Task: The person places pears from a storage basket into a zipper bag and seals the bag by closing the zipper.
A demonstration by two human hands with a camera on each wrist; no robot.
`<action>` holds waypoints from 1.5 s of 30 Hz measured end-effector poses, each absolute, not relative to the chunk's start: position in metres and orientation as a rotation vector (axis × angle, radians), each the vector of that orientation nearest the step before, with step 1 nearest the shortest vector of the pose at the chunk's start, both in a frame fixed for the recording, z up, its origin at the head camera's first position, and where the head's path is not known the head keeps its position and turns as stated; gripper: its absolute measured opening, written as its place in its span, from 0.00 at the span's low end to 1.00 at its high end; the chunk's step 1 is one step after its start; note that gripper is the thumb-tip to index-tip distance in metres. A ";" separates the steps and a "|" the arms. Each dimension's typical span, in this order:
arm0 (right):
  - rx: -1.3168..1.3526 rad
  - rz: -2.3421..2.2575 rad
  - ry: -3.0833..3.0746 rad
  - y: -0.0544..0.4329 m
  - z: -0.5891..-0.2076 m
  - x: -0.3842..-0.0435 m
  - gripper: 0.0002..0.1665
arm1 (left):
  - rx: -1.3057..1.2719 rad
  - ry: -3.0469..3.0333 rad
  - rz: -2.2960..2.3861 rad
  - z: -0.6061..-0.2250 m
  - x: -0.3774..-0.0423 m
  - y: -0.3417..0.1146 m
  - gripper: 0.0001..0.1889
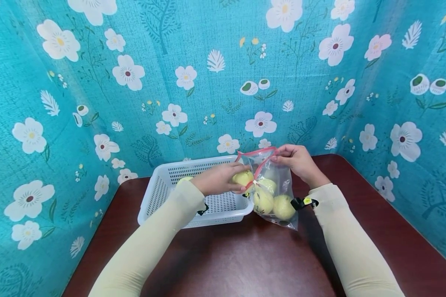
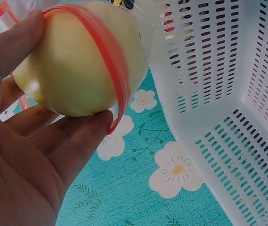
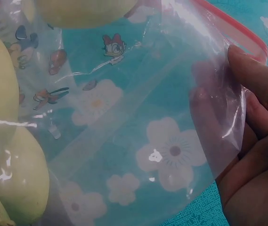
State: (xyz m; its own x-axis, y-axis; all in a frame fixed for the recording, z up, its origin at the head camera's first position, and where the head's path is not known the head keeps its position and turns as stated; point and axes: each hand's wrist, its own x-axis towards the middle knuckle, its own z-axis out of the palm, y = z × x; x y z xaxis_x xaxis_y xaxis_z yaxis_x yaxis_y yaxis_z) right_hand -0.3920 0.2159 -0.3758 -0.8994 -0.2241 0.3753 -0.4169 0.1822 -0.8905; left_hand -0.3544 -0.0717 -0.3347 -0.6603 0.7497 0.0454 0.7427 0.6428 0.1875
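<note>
My left hand (image 1: pixel 223 178) grips a pale yellow-green apple (image 2: pixel 72 61) in the mouth of a clear zip bag (image 3: pixel 124 141). The bag's red zip edge (image 2: pixel 106 52) curves across that apple. With thumb and fingers my right hand (image 1: pixel 295 161) pinches the bag's upper right edge, seen close in the right wrist view. Several more apples (image 1: pixel 283 207) sit in the bag's lower part, behind plastic printed with small cartoon figures. The bag stands upright against the right end of a white slotted basket (image 1: pixel 157 206).
Another yellow-green apple (image 1: pixel 186 179) lies in the basket, partly hidden by my left forearm. Basket and bag stand on a dark red-brown table (image 1: pixel 252 260). A turquoise flowered cloth (image 1: pixel 208 103) hangs behind and at both sides.
</note>
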 end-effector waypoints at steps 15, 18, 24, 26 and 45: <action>0.642 1.820 -2.272 0.214 -0.377 -0.391 0.15 | 1.314 2.771 0.321 -0.340 -0.358 -0.069 0.37; 0.642 1.802 -2.271 0.215 -0.377 -0.391 0.16 | 1.349 2.763 0.323 -0.340 -0.360 -0.068 0.37; 0.632 1.804 -2.272 0.217 -0.377 -0.391 0.16 | 1.349 2.772 0.313 -0.341 -0.359 -0.066 0.36; 0.627 1.809 -2.274 0.218 -0.378 -0.390 0.16 | 1.328 2.777 0.309 -0.341 -0.358 -0.065 0.36; 0.613 1.856 -2.148 0.229 -0.379 -0.389 0.12 | 1.388 2.863 0.378 -0.345 -0.354 -0.066 0.33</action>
